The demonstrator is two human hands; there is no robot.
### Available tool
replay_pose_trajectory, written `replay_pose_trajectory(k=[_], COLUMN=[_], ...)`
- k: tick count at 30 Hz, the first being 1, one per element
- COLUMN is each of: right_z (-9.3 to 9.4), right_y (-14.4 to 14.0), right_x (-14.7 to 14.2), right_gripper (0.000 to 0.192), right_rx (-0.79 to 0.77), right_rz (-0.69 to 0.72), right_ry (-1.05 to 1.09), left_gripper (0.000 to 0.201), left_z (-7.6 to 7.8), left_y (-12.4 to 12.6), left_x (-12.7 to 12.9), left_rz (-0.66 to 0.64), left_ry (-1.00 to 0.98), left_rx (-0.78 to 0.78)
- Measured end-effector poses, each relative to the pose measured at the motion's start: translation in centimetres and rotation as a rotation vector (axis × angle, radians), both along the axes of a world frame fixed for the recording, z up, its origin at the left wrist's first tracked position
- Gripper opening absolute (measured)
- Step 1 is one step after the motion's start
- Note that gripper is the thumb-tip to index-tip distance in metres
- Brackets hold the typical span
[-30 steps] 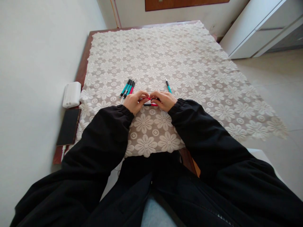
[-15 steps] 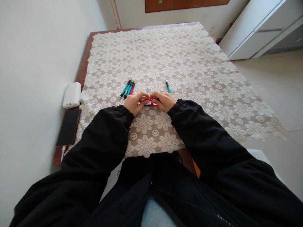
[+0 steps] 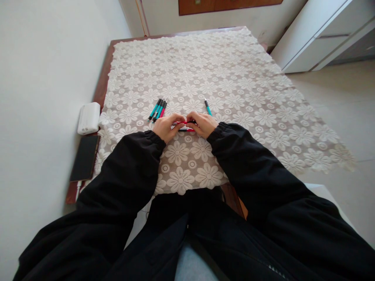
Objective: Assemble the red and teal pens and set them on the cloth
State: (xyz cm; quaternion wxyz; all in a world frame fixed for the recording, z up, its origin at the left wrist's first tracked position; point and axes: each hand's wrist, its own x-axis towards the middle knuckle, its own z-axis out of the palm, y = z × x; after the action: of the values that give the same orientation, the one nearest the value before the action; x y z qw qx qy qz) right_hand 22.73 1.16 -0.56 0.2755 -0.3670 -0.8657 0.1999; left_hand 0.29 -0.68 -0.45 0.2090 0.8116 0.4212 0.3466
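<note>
Between my two hands is a red and black pen (image 3: 184, 122), held level just above the cloth. My left hand (image 3: 169, 126) pinches its left part, and my right hand (image 3: 202, 123) pinches the black right part. The fingertips of both hands nearly meet, and they hide parts of the pen. Just below them on the tablecloth lies another red and black pen (image 3: 186, 130). A cluster of several teal, black and red pens (image 3: 158, 110) rests beyond my left hand. One teal and black pen (image 3: 208, 107) lies by itself beyond my right hand.
A lace tablecloth (image 3: 187, 74) with a flower pattern covers the wooden table. Along its left edge sit a white charger-like block (image 3: 89, 118) and a dark phone (image 3: 84, 158) with a white cable plugged in. A white cabinet (image 3: 310, 39) stands at the right.
The fingers of my right hand have shifted slightly on the pen, and more of its black part shows. The pens on the cloth have not moved.
</note>
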Motion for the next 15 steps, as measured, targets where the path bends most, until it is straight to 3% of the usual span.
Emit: replay_pose_trajectory(k=[9,15], right_z=[-0.44,-0.26], right_y=[0.30,-0.01], right_x=[0.33,0.12], right_gripper=[0.022,0.022], right_rx=[0.020,0.025], right_rz=[0.056,0.005], right_ry=[0.009,0.048], left_gripper=[0.016,0.017], left_z=[0.19,0.17], left_y=[-0.11,-0.08], left_x=[0.04,0.00], left_rz=[0.015,0.044], left_ry=[-0.015,-0.017], left_rx=[0.005,0.013])
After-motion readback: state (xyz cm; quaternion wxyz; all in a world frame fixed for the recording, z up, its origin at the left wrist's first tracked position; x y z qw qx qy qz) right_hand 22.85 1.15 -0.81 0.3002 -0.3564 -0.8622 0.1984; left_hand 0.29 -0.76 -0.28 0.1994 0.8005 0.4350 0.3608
